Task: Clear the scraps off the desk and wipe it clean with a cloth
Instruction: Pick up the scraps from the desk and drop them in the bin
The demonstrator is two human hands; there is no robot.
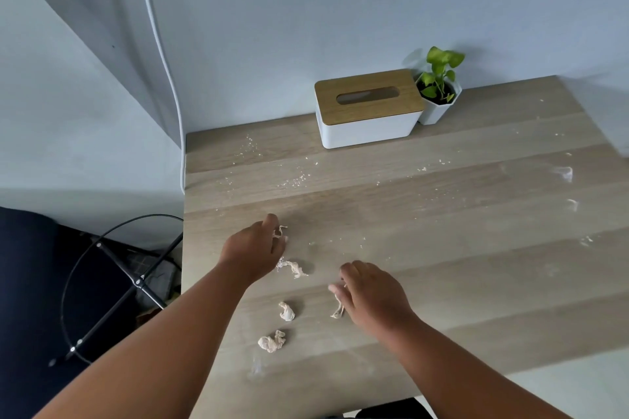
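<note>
Crumpled pale paper scraps lie on the light wooden desk (442,248). My left hand (253,248) pinches a small scrap (279,231) between its fingertips, and a longer twisted scrap (294,268) lies just beside it. My right hand (371,296) holds a thin scrap (338,309) that hangs from its fingers. Two more balled scraps (286,311) (271,342) lie near the front between my arms. Fine white crumbs (296,180) are scattered toward the back. No cloth is in view.
A white tissue box with a wooden lid (367,109) and a small potted plant (439,92) stand against the back wall. Clear plastic bits (565,173) lie at the right. A dark chair and a black wire stand (112,282) sit left of the desk edge.
</note>
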